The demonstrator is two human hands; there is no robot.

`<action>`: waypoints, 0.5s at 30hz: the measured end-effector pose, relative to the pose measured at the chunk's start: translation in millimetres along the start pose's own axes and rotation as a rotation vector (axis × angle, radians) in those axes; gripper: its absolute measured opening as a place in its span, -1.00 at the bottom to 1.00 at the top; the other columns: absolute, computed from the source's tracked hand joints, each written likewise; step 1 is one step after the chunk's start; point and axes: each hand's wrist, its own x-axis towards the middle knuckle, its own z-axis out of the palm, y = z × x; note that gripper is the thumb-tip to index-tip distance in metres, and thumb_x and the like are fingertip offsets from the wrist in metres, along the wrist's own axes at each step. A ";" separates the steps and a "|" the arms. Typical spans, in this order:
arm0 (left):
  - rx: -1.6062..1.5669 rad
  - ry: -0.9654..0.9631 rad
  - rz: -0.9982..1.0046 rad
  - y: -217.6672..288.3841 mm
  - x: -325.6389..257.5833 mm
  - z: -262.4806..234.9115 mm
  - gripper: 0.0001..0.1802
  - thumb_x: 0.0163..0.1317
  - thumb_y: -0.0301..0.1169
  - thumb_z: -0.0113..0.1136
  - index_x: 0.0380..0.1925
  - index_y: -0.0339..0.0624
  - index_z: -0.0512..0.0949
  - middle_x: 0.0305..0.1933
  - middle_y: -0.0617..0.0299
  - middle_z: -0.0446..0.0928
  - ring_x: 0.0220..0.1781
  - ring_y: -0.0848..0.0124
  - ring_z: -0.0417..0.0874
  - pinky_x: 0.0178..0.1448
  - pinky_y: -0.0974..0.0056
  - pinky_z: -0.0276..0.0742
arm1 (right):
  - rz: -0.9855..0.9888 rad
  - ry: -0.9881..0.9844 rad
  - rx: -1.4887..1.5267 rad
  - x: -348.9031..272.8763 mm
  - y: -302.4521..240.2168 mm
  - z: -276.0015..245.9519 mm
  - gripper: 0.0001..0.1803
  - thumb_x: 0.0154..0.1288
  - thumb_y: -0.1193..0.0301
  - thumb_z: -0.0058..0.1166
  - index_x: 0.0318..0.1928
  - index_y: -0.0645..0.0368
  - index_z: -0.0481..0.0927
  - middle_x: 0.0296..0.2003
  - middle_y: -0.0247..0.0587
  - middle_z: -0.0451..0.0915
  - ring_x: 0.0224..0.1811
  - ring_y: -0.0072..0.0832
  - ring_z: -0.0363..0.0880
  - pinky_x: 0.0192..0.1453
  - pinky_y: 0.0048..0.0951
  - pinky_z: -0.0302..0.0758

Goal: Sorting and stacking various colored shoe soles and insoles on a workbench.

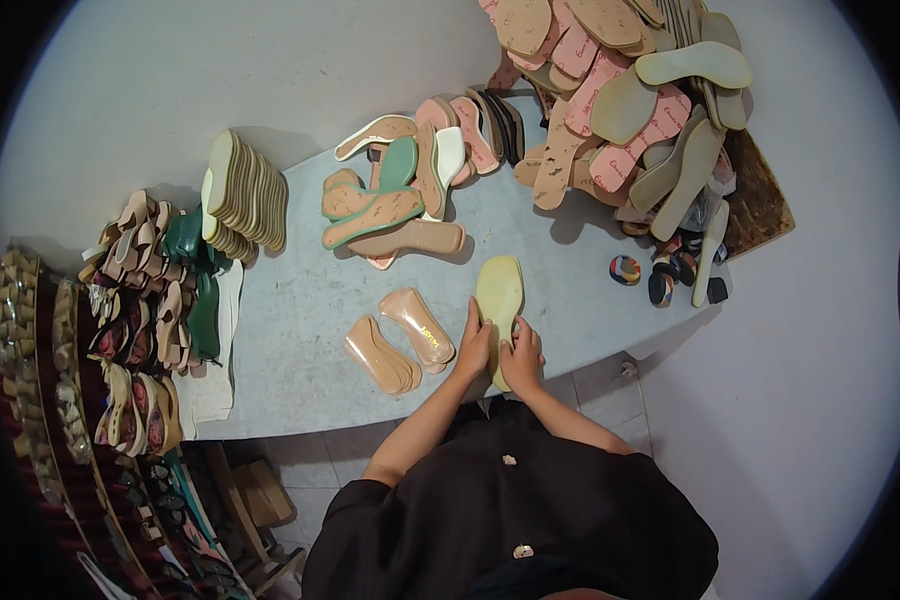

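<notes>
A grey table [300, 310] is seen from above, against a pale wall. At the far left, rows of finished sandals [130, 330] are lined up along the table's edge and on a rack below. Just right of them, a stack of pale soles [242, 195] is stood on edge. Near the middle of the table, a loose heap of tan and green soles [395, 195] is spread out. In front of that heap, two small piles of tan insoles [400, 345] are laid side by side.

Right of these, a pale yellow sole [500, 300] is laid flat near the table's front edge, toe pointing away. The left hand [475, 345] is pressed on its left edge, fingers bent and closed over the rim. The right hand [523, 358] is set on its heel end, fingers curled down onto it; a full grasp cannot be told. At the far right, a tall pile of pink and beige soles [620, 110] is heaped, with small tape rolls [660, 275] beside it.
</notes>
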 end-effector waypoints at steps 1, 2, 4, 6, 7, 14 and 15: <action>-0.005 -0.003 0.016 1.7 -0.5 1.0 -0.31 0.30 -0.44 -0.23 0.32 -0.39 -0.27 0.44 -0.09 -0.28 0.48 0.22 -0.26 0.44 0.33 -0.27 | 0.016 -0.005 0.028 -0.1 -3.5 -1.0 -0.41 0.11 0.49 0.00 0.19 0.14 0.22 -0.16 -0.16 0.37 -0.11 -0.30 0.36 0.01 -0.17 0.21; -0.004 -0.005 0.016 0.7 -0.6 1.2 -0.31 0.30 -0.44 -0.23 0.32 -0.39 -0.27 0.44 -0.09 -0.28 0.48 0.22 -0.26 0.44 0.33 -0.27 | 0.029 -0.009 0.056 -0.5 -6.9 -2.4 -0.41 0.11 0.52 -0.02 0.20 0.17 0.21 -0.11 -0.08 0.35 -0.03 -0.21 0.31 0.08 -0.13 0.15; 0.032 -0.019 0.014 -0.2 1.3 1.8 -0.31 0.30 -0.43 -0.24 0.32 -0.40 -0.27 0.44 -0.10 -0.29 0.48 0.22 -0.26 0.44 0.33 -0.27 | 0.025 -0.012 0.058 -1.7 -11.8 -3.7 -0.41 0.11 0.52 -0.03 0.21 0.17 0.20 -0.10 -0.07 0.35 -0.03 -0.20 0.32 0.08 -0.14 0.16; 0.071 -0.027 0.021 -3.6 5.2 2.7 -0.31 0.30 -0.43 -0.23 0.32 -0.40 -0.27 0.44 -0.10 -0.29 0.48 0.23 -0.26 0.44 0.33 -0.27 | 0.017 -0.005 0.061 1.1 -9.3 -2.9 -0.40 0.11 0.52 -0.03 0.21 0.17 0.19 -0.09 -0.05 0.35 -0.02 -0.19 0.32 0.08 -0.14 0.16; 0.108 -0.027 0.023 -4.9 6.0 2.9 -0.31 0.30 -0.43 -0.23 0.32 -0.41 -0.27 0.44 -0.10 -0.30 0.48 0.23 -0.27 0.44 0.33 -0.26 | -0.033 0.024 0.043 2.2 -3.7 2.0 -0.42 0.11 0.49 -0.02 0.20 0.11 0.24 -0.11 -0.12 0.36 -0.02 -0.24 0.32 0.04 -0.18 0.17; 0.293 0.010 0.125 -4.3 2.8 3.9 -0.34 0.30 -0.42 -0.24 0.31 -0.41 -0.22 0.43 -0.14 -0.26 0.47 0.15 -0.24 0.43 0.25 -0.24 | -0.116 -0.025 -0.046 3.2 0.5 -4.4 -0.49 0.11 0.45 -0.01 0.14 -0.01 0.36 -0.08 -0.21 0.39 0.03 -0.29 0.33 0.03 -0.19 0.11; 0.336 0.019 0.158 -5.0 2.8 3.4 -0.34 0.29 -0.41 -0.24 0.31 -0.40 -0.20 0.42 -0.16 -0.25 0.47 0.13 -0.24 0.43 0.23 -0.24 | -0.107 -0.050 -0.063 3.8 -0.5 -5.5 -0.49 0.11 0.45 0.00 0.14 -0.02 0.37 -0.08 -0.22 0.39 0.04 -0.30 0.33 0.03 -0.17 0.10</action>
